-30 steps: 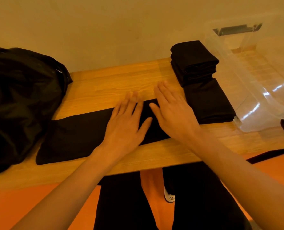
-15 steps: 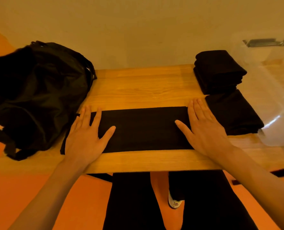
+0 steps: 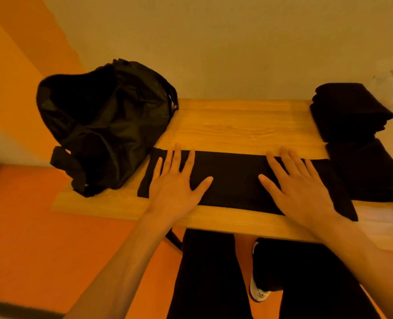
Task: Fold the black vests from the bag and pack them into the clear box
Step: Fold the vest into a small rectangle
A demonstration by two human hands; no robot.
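Right now my left hand (image 3: 177,187) and right hand (image 3: 299,187) lie flat, fingers straight, pressing the black vest (image 3: 234,180), a long strip along the front of the table (image 3: 236,125). I judge it soft, light, limp; best pinched at one end's corners to fold over

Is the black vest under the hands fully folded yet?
Partly folded: the vest lies as a long strip, left hand and right hand flat on it.

Both forearms reach forward; the left hand (image 3: 176,187) and right hand (image 3: 300,188) lie palm-down, fingers straight and spread, well apart
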